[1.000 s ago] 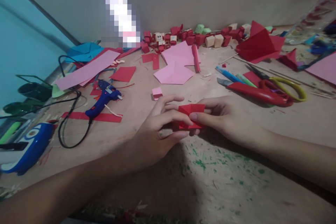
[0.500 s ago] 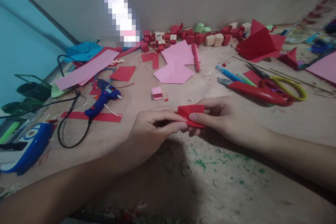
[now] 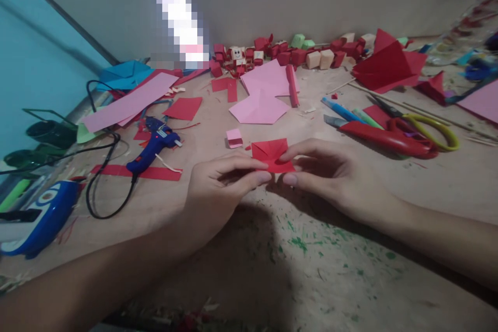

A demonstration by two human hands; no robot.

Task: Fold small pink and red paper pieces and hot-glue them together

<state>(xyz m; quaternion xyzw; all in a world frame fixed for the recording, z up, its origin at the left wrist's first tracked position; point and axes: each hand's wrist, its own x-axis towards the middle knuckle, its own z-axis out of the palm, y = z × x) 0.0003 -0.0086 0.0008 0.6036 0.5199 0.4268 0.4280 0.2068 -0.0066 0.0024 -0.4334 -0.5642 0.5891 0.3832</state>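
Note:
A small folded sheet of red paper point(image 3: 270, 151), creased on its face, is between my two hands above the tabletop. My left hand point(image 3: 223, 181) pinches its lower left edge between thumb and fingers. On the right side, my right hand point(image 3: 327, 171) has its fingers at the paper's edge, with the thumb just below the lower corner. Behind the paper sits a small pink and red paper cube point(image 3: 234, 138). Farther back lie creased pink paper pieces point(image 3: 259, 107).
To the left are a blue glue gun point(image 3: 153, 142) with a black cord and a blue-white tool point(image 3: 42, 218). A red utility knife point(image 3: 389, 137) and yellow-handled scissors point(image 3: 431, 132) lie right. Several small paper blocks point(image 3: 299, 56) line the wall.
The red paper has shifted left and away from me and now lies flatter, with more of its face showing. My right thumb has come off its face to the near edge.

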